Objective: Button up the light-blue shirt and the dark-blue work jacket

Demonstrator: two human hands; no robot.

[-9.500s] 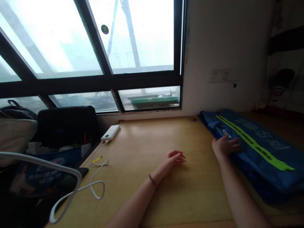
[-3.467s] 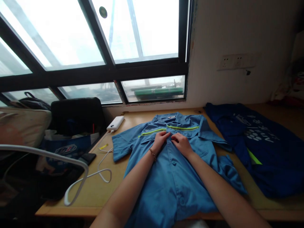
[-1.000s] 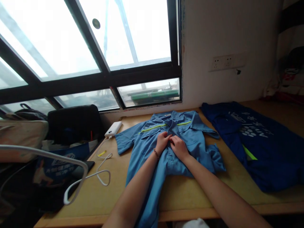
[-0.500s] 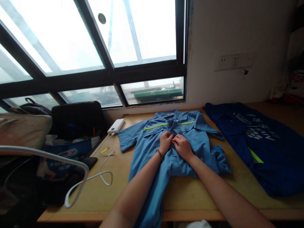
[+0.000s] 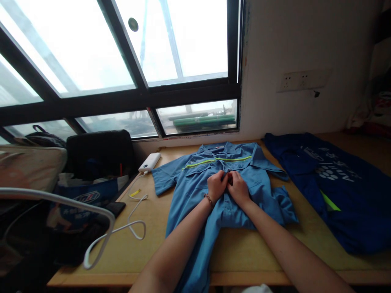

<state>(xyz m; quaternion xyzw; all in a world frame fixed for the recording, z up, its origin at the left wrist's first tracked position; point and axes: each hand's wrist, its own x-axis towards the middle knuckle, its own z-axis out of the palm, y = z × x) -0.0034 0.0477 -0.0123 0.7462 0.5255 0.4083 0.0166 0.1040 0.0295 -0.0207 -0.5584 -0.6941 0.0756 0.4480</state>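
Note:
Light-blue short-sleeved work coveralls (image 5: 192, 203) lie front up on the table, with a yellow-green stripe across the chest. One leg runs down over the front edge, and the other is bunched to the right. My left hand (image 5: 217, 185), with a beaded bracelet at the wrist, is closed on the front opening below the stripe. Right beside it, my right hand (image 5: 237, 188) pinches the same front opening, and the fingertips of both hands meet there. The exact bit of cloth or fastener between the fingers is hidden.
Dark-blue printed clothing (image 5: 345, 195) lies on the table (image 5: 253, 260) at the right. To the left are a white power bank (image 5: 149, 162), its looping white cable (image 5: 134, 221) and a dark phone-like object (image 5: 117, 208). A black chair (image 5: 100, 150) and bags stand beyond the left edge.
Both hands have shifted slightly right and down along the front opening, and their fingertips are closer together. The coveralls otherwise lie much as before.

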